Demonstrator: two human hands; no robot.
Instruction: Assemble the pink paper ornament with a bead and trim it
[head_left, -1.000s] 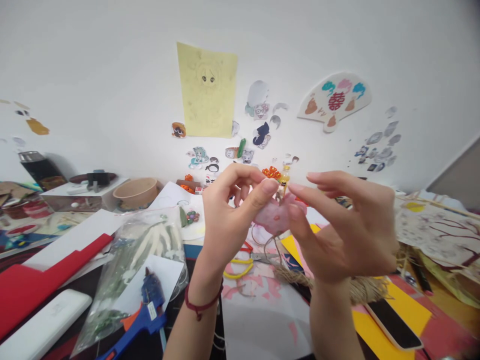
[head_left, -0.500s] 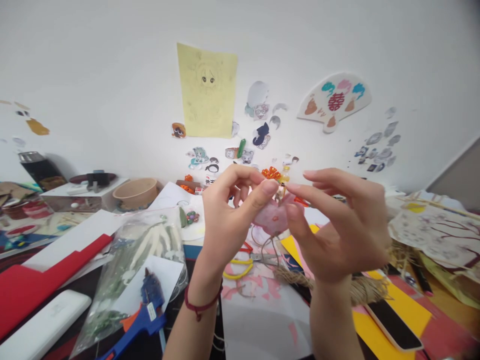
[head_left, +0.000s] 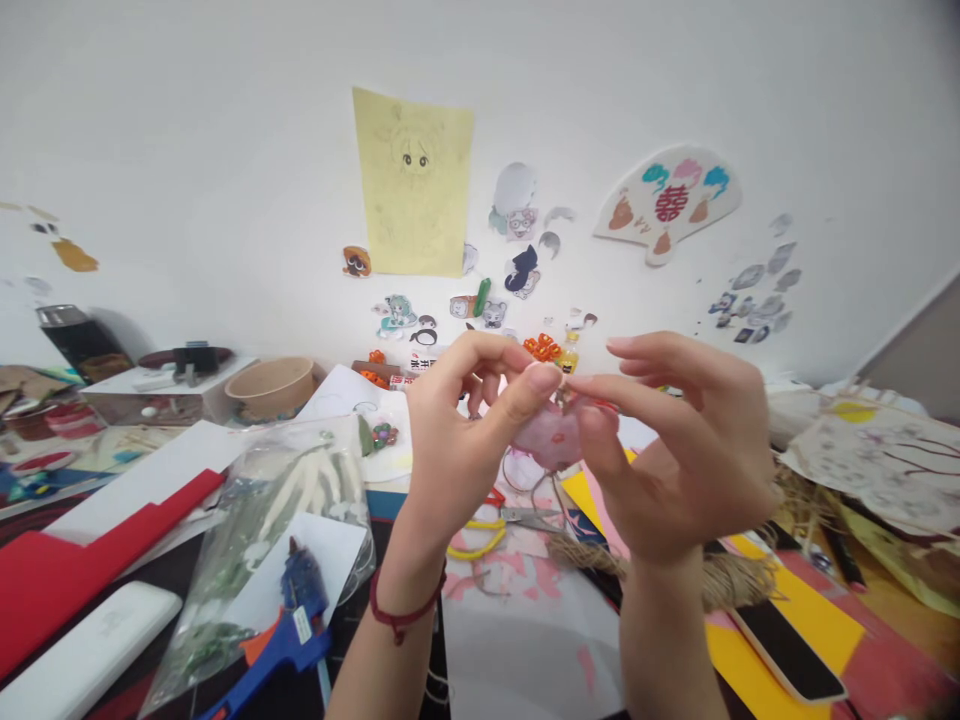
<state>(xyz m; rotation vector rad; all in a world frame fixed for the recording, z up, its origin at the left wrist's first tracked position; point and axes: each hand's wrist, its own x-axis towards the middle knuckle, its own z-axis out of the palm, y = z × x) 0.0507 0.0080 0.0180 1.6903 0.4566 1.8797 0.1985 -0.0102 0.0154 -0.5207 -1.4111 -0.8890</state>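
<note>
Between my hands hangs a small, rounded, pale pink piece [head_left: 551,437], like a pouch, with a little red mark on its front. Thumb and forefinger of my left hand [head_left: 476,420] are pinched at its top. My right hand [head_left: 675,450] has its forefinger reaching to the top and its thumb at the right side, with the other fingers lifted away. The fingertips hide the exact spot being gripped. Below the pink piece lie scissors with yellow handles [head_left: 478,540] and a bundle of twine [head_left: 589,552].
White paper with pink scraps [head_left: 525,640] lies under my hands. To the left are a blue glue gun [head_left: 281,650], a plastic bag [head_left: 247,500] and a white power bank [head_left: 94,655]. A phone [head_left: 787,650] rests on yellow paper at right. A wall [head_left: 225,150] stands behind.
The pink piece has turned and shifted slightly between my fingers. My right forefinger and thumb have moved a little, and my left hand has barely moved.
</note>
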